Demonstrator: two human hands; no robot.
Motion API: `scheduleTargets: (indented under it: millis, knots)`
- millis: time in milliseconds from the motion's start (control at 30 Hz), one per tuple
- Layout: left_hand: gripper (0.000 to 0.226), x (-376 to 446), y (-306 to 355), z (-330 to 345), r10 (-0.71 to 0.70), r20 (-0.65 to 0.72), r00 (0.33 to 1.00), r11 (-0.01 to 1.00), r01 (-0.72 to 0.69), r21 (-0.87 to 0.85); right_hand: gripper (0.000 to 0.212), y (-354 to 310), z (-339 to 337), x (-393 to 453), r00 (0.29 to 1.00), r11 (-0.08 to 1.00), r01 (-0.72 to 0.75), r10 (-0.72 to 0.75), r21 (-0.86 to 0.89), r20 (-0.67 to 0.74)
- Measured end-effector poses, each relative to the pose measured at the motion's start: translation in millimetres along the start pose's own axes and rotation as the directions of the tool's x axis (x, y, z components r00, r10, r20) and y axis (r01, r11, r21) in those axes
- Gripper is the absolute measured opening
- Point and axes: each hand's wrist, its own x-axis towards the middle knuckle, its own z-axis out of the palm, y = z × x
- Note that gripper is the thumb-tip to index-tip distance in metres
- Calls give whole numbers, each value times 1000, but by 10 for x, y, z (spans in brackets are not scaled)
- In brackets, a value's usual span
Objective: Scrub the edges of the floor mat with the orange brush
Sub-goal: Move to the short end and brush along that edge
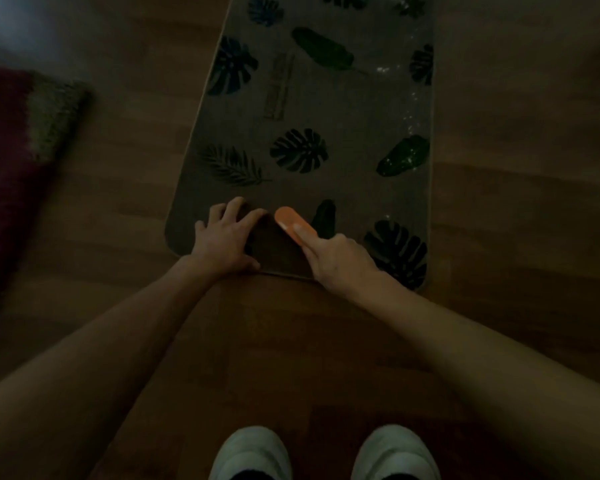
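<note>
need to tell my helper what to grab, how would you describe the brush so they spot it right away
Start at the long grey floor mat printed with dark leaves, lying on the wooden floor. At its near edge, the right hand grips the orange brush. It is the only bright orange thing among the dark leaf prints.

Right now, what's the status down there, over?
Left hand flat on floor mat, near edge. Right hand grips orange brush on the mat. Nothing blocking that edge.
</note>
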Motion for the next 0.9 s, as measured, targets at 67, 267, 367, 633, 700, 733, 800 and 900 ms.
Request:
scheduleTargets:
  millis: [67, 267, 367, 633, 700, 733, 800, 900]
  knots:
    - [107, -6, 8, -25, -6, 12, 1000, 1000, 6, -19, 50, -51, -29, 86, 1000, 1000, 6, -6, 20, -8]
    - [104, -27, 46, -27, -16, 34, 999, 1000, 17, -16, 53, 423, 168, -417, 995, 998, -25, 31, 58, -92]
    - [103, -33, 108, -38, -27, 41, 999, 1000, 28, -10, 53, 707, 283, -779, 992, 999, -18, 22, 29, -127]
    - [94, -93, 371, 33, -74, 58, 996, 997, 72, 31, 53, 1244, 339, -1382, 910, 920, -286, 348, 266, -227]
    - [94, -87, 409, 15, -74, 86, 993, 997, 72, 34, 53, 1327, 312, -1443, 880, 893, -340, 413, 297, -236]
    - [94, -85, 434, 13, -72, 99, 992, 997, 68, 40, 53, 1335, 300, -1441, 875, 890, -346, 420, 297, -239]
    - [92, -93, 504, 3, -72, 119, 990, 996, 65, 61, 54, 1233, 289, -1386, 881, 887, -342, 418, 311, -223]
    - [92, -120, 658, 4, -56, 159, 986, 997, 46, 64, 57, 852, 346, -1236, 942, 929, -231, 288, 290, -173]
